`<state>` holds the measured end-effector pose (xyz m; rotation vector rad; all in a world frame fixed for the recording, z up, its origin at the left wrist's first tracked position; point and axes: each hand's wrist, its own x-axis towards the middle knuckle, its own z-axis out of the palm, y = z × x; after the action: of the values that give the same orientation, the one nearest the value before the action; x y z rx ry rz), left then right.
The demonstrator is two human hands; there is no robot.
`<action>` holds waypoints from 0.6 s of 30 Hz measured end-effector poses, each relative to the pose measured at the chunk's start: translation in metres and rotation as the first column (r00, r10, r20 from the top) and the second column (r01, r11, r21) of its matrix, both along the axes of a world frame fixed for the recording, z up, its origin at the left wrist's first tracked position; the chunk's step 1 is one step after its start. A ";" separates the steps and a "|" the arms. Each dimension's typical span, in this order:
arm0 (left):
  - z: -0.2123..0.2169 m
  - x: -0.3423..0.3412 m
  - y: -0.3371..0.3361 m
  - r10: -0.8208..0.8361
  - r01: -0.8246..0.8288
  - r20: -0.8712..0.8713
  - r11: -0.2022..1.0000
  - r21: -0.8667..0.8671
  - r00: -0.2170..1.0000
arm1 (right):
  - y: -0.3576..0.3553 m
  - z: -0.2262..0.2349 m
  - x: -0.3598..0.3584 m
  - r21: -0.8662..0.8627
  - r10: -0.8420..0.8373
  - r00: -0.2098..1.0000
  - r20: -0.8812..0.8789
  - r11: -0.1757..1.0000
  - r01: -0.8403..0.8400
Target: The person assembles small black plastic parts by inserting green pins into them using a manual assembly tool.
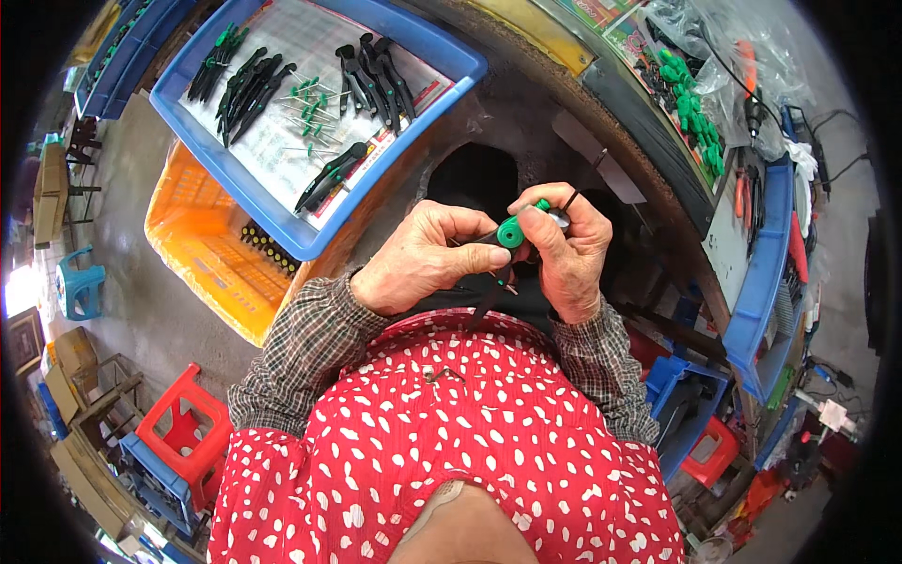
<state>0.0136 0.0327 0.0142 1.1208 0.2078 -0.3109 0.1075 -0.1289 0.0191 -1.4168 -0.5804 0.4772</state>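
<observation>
Green-and-black piece [510,232] is up between both hands, in front of the lap, round green end facing the camera. Left hand [427,252] pinches it from the left, thumb and index finger closed narrow on the black part; right hand [571,246] has thumb and fingers closed round the far right end, exact contact hidden by the fingers. Far left: blue tray [310,242], paper-lined, with bunches of black tools [331,177] round a scatter of green-headed pins [315,108]. Orange basket [193,273] partly under the tray in view, rows of black parts with yellow dots [268,246] inside. Far right: heap of green parts [691,103] on the bench, long blue bin [761,273] nearer. Near left: red stool [188,423], teal stool [83,282] beyond it
</observation>
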 end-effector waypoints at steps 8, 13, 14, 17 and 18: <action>-0.003 -0.004 0.000 -0.021 0.023 0.049 0.999 -0.036 0.999 | -0.003 0.006 -0.001 -0.044 -0.012 0.999 0.053 0.999 0.015; -0.005 -0.003 0.004 -0.059 0.059 -0.009 0.997 -0.043 0.998 | -0.001 0.005 0.006 0.008 0.090 0.987 -0.136 0.996 -0.090; -0.004 -0.004 0.003 -0.058 0.057 -0.011 0.997 -0.044 0.998 | 0.000 0.005 0.007 0.005 0.062 0.991 -0.122 0.998 -0.062; -0.001 -0.002 0.004 -0.049 0.049 0.001 0.997 -0.059 0.999 | -0.002 0.007 0.015 0.043 -0.023 0.987 -0.158 0.999 0.030; -0.004 -0.002 0.004 -0.009 0.009 -0.006 1.000 -0.023 1.000 | -0.003 0.007 0.019 0.070 -0.045 0.990 -0.134 0.996 0.054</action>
<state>0.0116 0.0363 0.0100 1.0984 0.2039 -0.3237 0.1261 -0.1318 0.0265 -1.3153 -0.4502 0.5014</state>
